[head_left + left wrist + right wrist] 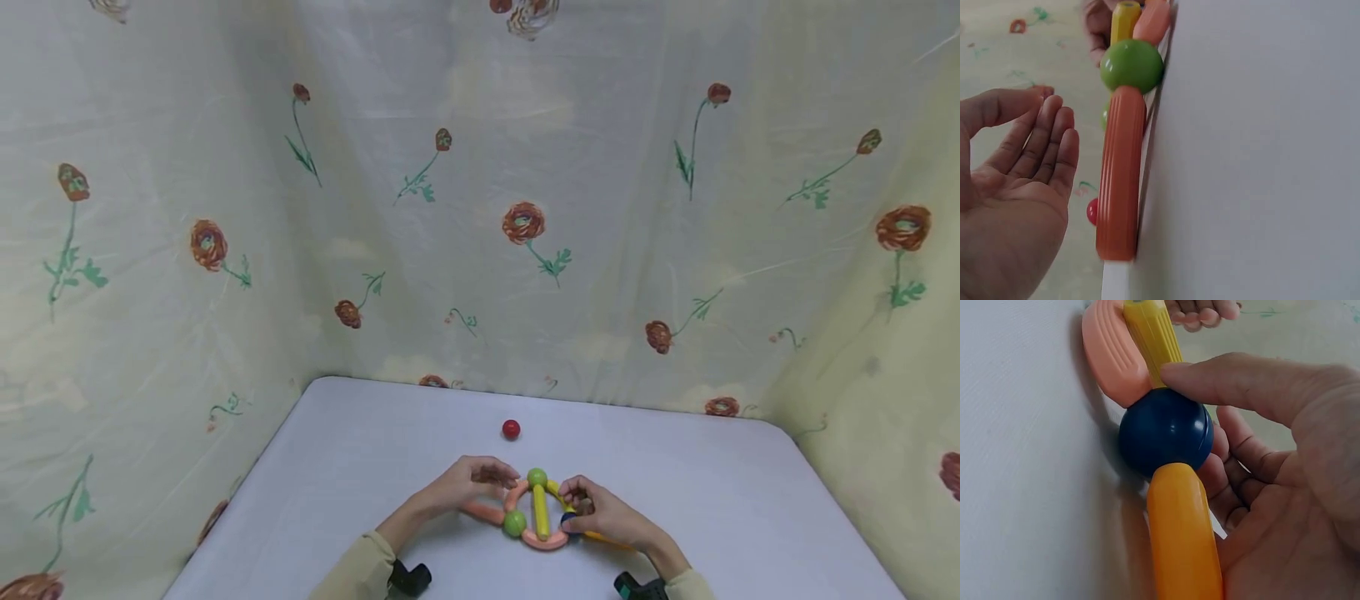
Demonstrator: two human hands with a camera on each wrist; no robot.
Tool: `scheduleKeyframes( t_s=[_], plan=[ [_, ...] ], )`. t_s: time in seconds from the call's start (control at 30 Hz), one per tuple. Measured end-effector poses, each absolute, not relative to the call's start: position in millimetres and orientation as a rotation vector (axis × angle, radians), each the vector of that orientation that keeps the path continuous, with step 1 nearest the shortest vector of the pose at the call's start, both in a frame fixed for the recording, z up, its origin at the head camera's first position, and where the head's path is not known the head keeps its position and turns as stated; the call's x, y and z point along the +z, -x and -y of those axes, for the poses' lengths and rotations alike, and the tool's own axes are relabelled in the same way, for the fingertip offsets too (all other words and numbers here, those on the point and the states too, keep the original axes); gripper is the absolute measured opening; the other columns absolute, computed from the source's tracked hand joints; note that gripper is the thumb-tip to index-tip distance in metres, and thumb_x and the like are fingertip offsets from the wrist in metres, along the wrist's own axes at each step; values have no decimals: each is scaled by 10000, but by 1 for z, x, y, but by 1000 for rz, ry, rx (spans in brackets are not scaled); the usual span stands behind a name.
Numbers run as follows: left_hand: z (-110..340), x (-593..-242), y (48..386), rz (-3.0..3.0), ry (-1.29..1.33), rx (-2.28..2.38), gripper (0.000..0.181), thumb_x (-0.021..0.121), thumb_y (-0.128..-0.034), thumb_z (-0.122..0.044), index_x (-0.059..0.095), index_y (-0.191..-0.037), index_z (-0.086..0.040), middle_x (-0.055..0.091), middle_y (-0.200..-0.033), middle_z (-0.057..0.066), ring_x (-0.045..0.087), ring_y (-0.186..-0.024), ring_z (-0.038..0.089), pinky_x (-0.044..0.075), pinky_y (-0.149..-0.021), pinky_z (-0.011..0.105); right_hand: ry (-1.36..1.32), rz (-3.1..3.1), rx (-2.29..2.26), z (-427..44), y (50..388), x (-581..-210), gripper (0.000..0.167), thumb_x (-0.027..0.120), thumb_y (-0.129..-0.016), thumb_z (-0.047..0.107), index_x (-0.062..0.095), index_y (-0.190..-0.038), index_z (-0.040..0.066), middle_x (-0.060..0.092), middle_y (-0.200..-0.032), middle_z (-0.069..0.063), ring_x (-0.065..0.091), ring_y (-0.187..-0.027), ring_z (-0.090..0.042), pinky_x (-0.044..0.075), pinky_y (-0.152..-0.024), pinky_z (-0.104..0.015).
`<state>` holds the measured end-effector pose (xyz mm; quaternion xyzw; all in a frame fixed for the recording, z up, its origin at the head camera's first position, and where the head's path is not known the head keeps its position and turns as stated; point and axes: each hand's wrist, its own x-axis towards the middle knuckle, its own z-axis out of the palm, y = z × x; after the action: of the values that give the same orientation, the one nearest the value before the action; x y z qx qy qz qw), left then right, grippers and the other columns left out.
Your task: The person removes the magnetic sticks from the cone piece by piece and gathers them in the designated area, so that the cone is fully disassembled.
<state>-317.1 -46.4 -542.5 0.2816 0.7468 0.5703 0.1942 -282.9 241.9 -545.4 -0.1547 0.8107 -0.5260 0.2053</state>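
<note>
On the white table lies a figure of curved rods and balls: salmon rods point(545, 542), a straight yellow rod point(541, 512) across the middle, and green balls point(537, 477) at the top and left. My right hand point(611, 518) grips the dark blue ball point(1163, 434) at the figure's right side, thumb on top and fingers curled behind it. From that ball an orange rod point(1185, 544) extends outward. My left hand point(1019, 181) hovers by the left side, holding nothing, fingers relaxed. Next to it a salmon rod point(1121, 181) sticks out from a green ball point(1132, 67).
A loose red ball point(511, 429) sits on the table point(375, 433) beyond the figure. Flower-printed curtains point(480, 292) hang behind the table and on both sides. Each wrist wears a black camera point(410, 577).
</note>
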Motion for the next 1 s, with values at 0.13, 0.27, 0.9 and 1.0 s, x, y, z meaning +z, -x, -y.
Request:
scheduleKeyframes(
  t_s=[0.13, 0.27, 0.9, 1.0],
  plan=[
    [62, -545, 315, -2156, -760, 1485, 285, 655, -864, -116, 679, -1146, -146, 690, -1102, 39, 623, -1031, 168, 488, -894, 283, 411, -2268, -1440, -241, 283, -547, 505, 740, -810, 93, 454, -1211, -14, 493, -1134, -125, 433, -972, -214, 387, -814, -292],
    [73, -549, 316, -2225, -762, 1352, 252, 715, -848, -147, 704, -1100, -160, 699, -1039, -8, 615, -954, 111, 489, -848, 272, 406, -2268, -1430, -241, 282, -547, 527, 749, -802, 104, 443, -1216, -10, 479, -1138, -124, 420, -979, -220, 373, -827, -309],
    [74, -545, 309, -2415, -1012, 1025, 156, 635, -930, -126, 708, -1036, -214, 658, -980, -125, 553, -894, 8, 477, -852, 207, 426, -2282, -1428, -243, 281, -551, 532, 750, -811, 122, 430, -1219, 3, 468, -1138, -117, 412, -980, -224, 385, -812, -284],
    [72, -544, 307, -2428, -991, 984, 152, 630, -933, -129, 700, -1037, -215, 654, -979, -128, 548, -890, 5, 475, -857, 211, 426, -2285, -1425, -242, 281, -552, 536, 754, -810, 132, 433, -1219, 6, 468, -1135, -114, 412, -986, -225, 379, -823, -296]
  ],
)
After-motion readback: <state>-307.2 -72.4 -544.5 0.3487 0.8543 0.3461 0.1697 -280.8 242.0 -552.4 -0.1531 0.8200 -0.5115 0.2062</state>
